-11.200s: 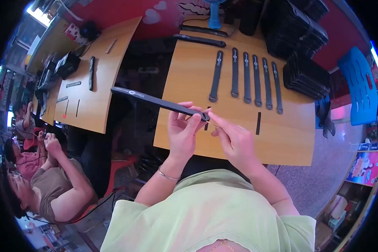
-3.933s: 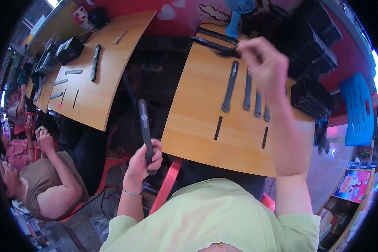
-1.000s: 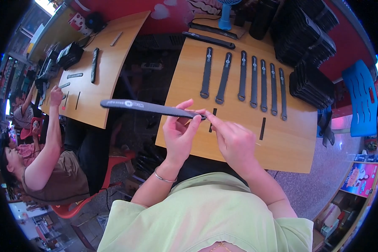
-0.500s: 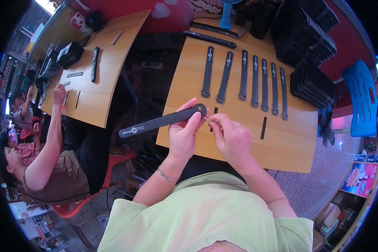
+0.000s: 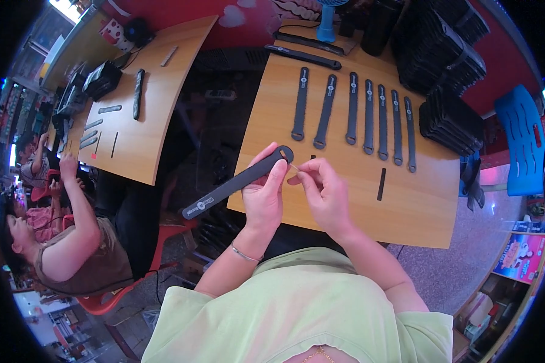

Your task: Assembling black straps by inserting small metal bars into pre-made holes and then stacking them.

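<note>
A black strap point(image 5: 236, 183) with a slotted round end is pinched between the thumb and fingers of my left hand point(image 5: 265, 192). Its slotted end points up and away, and the long tail slants down to the left, bearing pale print. Just right of the slot, my right hand point(image 5: 326, 190) has thumb and forefinger pressed together on a thin pale strand point(image 5: 293, 166) that reaches to the strap. Whether it is thread or a fine stick is too small to tell. Beyond my hands, several similar straps point(image 5: 353, 109) lie side by side on the wooden table point(image 5: 339, 221).
Stacks of black straps point(image 5: 436, 51) stand at the table's back right, near a dark bottle point(image 5: 381, 27) and a blue fan point(image 5: 326, 24). A blue chair point(image 5: 522, 142) is at the right. Another person point(image 5: 82, 254) works at a second table point(image 5: 157, 115) on the left.
The strap has tilted more steeply, its tail swinging right and down. My right hand has shifted slightly left and up. The neighbouring person's hand has drawn back nearer the body.
</note>
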### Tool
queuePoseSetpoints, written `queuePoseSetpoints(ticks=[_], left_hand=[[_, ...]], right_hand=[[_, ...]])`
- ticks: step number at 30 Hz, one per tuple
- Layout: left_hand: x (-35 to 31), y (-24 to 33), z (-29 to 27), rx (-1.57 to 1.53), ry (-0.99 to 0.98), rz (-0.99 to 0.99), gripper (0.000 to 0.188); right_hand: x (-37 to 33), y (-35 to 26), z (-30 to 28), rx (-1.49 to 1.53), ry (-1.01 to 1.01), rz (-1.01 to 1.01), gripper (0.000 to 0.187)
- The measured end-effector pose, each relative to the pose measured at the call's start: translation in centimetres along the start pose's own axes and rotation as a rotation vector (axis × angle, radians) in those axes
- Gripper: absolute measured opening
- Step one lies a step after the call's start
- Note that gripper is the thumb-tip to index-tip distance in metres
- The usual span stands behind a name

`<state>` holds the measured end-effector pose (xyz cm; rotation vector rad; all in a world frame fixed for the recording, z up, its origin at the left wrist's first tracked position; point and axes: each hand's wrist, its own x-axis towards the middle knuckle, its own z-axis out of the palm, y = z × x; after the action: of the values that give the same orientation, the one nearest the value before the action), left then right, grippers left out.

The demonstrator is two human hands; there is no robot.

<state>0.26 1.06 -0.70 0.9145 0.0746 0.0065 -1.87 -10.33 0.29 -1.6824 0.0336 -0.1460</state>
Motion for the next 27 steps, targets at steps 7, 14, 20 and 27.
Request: queuePoseSetpoints(ticks=[7,14,20,27], left_hand=[[-0.1,-0.4,-0.3,-0.012,0.042,0.034,0.038],[-0.7,-0.2,0.5,-0.005,-0.019,0.038,0.037],[-0.3,1.3,1.2,0.024,-0.040,-0.033,0.031],[1.4,2.3,-0.7,0.123,-0.147,-0.246,0.031]], right_hand=[[1.4,-0.6,-1.4,0.532,-0.271,0.399,0.007],[0.7,-0.1,-0.1,0.180,-0.037,-0.004,0.010],[2.1,1.0,-1.8,-0.538,0.144,-0.722,0.041],[2.8,-0.6,-3.4,-0.752,0.022,-0.772,0.038]])
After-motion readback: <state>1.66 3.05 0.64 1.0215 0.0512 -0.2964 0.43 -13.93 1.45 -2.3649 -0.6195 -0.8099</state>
